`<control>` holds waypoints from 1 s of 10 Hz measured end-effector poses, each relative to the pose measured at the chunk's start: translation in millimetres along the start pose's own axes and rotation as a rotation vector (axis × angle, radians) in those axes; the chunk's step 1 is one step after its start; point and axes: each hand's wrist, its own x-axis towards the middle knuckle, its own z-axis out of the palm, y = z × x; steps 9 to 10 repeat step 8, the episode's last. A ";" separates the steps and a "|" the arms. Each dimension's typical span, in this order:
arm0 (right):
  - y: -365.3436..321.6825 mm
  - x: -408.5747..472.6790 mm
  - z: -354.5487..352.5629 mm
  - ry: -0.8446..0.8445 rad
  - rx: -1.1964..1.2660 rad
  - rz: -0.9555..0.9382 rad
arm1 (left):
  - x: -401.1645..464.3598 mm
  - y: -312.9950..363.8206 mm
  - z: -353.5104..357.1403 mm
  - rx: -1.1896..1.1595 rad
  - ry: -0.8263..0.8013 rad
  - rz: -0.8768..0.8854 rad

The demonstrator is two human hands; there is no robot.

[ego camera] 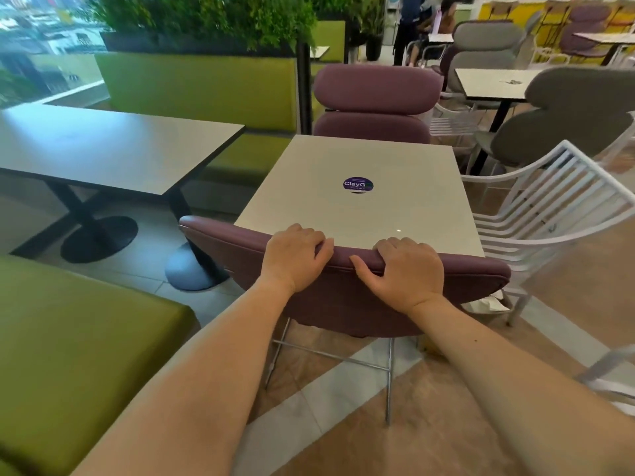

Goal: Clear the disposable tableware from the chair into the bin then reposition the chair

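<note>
Both arms reach out straight. The left hand and the right hand hold the top of the purple chair, fingers curled tight over its back. The chair sits against the white table.

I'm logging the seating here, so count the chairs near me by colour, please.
Purple chairs: 2, the one both hands grip and the one across the table.
White slatted chairs: 1.
Grey chairs: 2.
Total: 5, not counting the blurred ones far back.

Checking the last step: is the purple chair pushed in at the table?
Pushed in: the purple chair backrest meets the table edge, both hands gripping its top.
</note>
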 end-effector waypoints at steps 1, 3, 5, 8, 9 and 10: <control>-2.2 -2.5 -3.3 -0.076 0.005 -0.002 | -2.4 1.2 -7.0 -0.016 -0.088 0.007; -10.1 5.7 -8.9 -0.193 0.095 -0.114 | -14.0 -5.4 -19.8 -0.161 -0.178 0.009; -85.9 40.9 -10.3 -0.321 0.319 -0.281 | -26.7 -46.6 -47.5 -0.087 -0.161 -0.119; -210.2 134.3 8.0 -0.562 0.472 -0.481 | -44.4 -190.8 -84.5 0.036 -0.258 -0.564; -210.2 134.3 8.0 -0.562 0.472 -0.481 | -44.4 -190.8 -84.5 0.036 -0.258 -0.564; -210.2 134.3 8.0 -0.562 0.472 -0.481 | -44.4 -190.8 -84.5 0.036 -0.258 -0.564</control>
